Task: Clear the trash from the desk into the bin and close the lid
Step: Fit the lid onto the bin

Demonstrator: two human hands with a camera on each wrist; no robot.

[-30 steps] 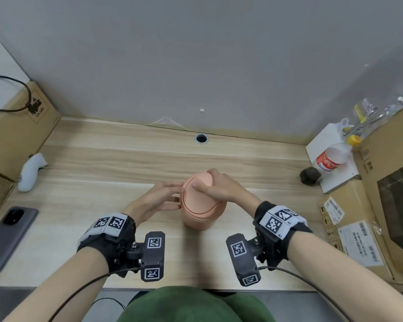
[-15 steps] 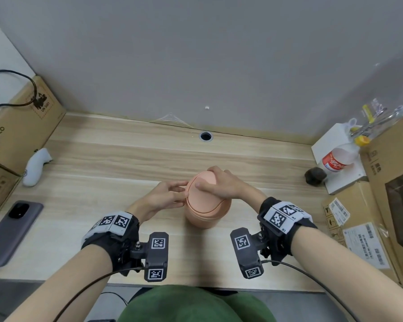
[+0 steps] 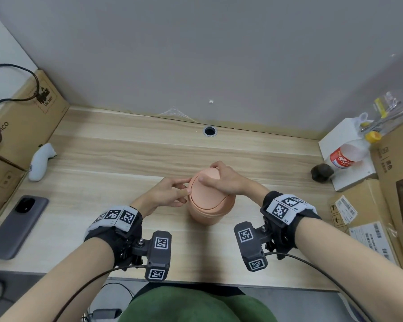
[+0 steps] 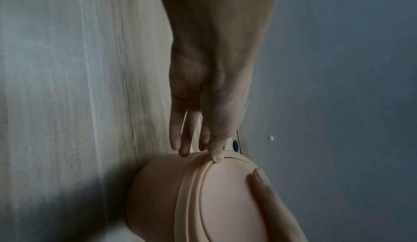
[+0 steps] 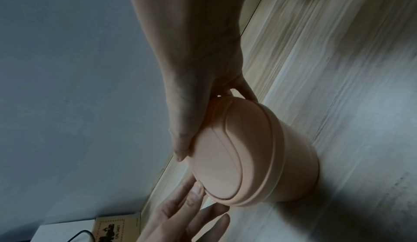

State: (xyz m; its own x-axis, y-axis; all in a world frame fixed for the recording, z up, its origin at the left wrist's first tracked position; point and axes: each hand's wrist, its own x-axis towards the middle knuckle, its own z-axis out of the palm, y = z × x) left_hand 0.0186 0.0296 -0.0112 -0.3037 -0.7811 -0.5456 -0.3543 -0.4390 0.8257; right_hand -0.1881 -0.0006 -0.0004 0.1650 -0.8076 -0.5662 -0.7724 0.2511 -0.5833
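A small round peach-pink plastic bin stands upright at the middle of the pale wood-grain counter, its domed swing lid seated in the rim. The right hand lies over the lid from 3 o'clock, fingers curled round its far edge and thumb flat on the dome. The left hand comes in from 9 o'clock with fingers loosely extended, a fingertip touching the lid's rim, gripping nothing. At 9 o'clock of the bin, well apart, lie a white handheld controller and a grey smartphone. Toward 2 o'clock sit a dark round lump and a red-labelled clear plastic bottle on a white box.
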